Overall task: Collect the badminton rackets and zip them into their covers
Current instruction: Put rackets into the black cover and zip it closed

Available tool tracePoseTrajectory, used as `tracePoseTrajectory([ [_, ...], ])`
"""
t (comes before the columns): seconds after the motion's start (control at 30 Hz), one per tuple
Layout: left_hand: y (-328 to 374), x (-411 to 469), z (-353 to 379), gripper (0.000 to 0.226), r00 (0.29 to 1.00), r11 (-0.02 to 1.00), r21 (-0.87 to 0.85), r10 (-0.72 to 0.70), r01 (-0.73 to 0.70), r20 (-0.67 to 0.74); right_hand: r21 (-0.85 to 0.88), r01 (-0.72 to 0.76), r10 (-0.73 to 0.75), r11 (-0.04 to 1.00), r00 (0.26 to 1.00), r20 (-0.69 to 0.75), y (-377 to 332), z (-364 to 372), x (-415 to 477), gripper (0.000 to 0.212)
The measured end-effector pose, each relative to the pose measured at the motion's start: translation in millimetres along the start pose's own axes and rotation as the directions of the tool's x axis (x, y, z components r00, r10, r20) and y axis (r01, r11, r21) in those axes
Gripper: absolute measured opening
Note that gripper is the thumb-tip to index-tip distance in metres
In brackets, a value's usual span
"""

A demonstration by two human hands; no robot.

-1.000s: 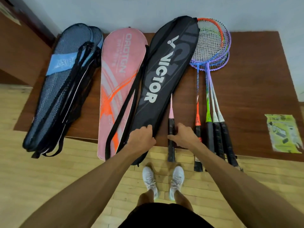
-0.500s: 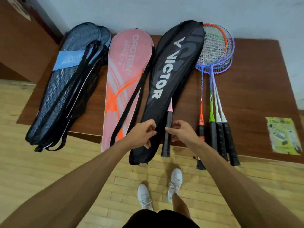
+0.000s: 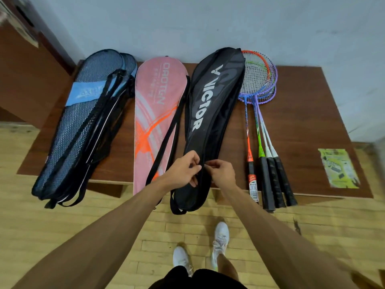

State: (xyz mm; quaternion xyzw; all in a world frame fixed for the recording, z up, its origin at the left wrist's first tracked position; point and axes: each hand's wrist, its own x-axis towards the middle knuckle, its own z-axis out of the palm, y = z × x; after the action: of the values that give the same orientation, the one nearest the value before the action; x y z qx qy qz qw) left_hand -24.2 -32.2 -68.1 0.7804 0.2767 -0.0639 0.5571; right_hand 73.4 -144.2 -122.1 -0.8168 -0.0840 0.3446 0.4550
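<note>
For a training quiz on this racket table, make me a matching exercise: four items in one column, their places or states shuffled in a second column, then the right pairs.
Column one
1. black Victor cover
2. pink cover
3. mesh covers
4. loose rackets

Column two
A. leftmost on the table
B. uncovered, rightmost of the four
C. pinched near its lower end by the left hand and right hand
D. lying between the mesh and black covers

Pairs: 1-C, 2-D, 3-A, 4-B

A sports hall, likely: pale wood-strip floor (image 3: 62, 222), badminton rackets (image 3: 260, 126) and covers (image 3: 210, 113) along a tabletop (image 3: 312, 122).
</note>
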Motion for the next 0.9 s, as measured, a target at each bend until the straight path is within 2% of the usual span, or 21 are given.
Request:
tracePoseTrajectory([
  [0.17, -2.4, 7.5, 7.7, 0.009, 0.999, 0.997, 0.065, -0.049, 0.050, -0.009, -0.158, 0.024, -0.030, 0.987, 0.999, -0.036, 1.3, -34.4, 10.8, 0.015],
  [0.3, -3.8, 17.2, 21.3, 0.008, 0.992, 0.982, 0.153, -0.118, 0.112, 0.031, -0.175, 0.003, -0.010, 0.985, 0.999, -0.040, 5.4, -62.4, 13.7, 0.015],
  [0.47, 22.8, 49.3, 27.0, 0.005, 0.992, 0.957, 0.280, -0.096, 0.070, 0.082, -0.251, 0.034, -0.053, 0.967, 0.996, -0.068, 2.3, -100.0, 30.5, 0.016],
  [0.63, 50.1, 94.8, 22.7, 0.012, 0.995, 0.946, 0.308, -0.099, 0.103, -0.029, -0.360, 0.037, -0.092, 0.932, 0.986, -0.137, -11.1, -138.7, 60.2, 0.023],
  [0.73, 57.4, 118.2, 20.3, 0.016, 0.979, 0.913, 0.373, -0.107, 0.167, -0.176, -0.432, 0.036, -0.107, 0.901, 0.984, -0.141, -15.0, -155.6, 90.7, 0.027],
  [0.9, 62.3, 146.1, 29.7, 0.043, 0.947, 0.823, 0.509, -0.102, 0.253, -0.306, -0.515, 0.033, -0.096, 0.857, 0.991, -0.096, -22.2, -163.0, 132.1, 0.029],
])
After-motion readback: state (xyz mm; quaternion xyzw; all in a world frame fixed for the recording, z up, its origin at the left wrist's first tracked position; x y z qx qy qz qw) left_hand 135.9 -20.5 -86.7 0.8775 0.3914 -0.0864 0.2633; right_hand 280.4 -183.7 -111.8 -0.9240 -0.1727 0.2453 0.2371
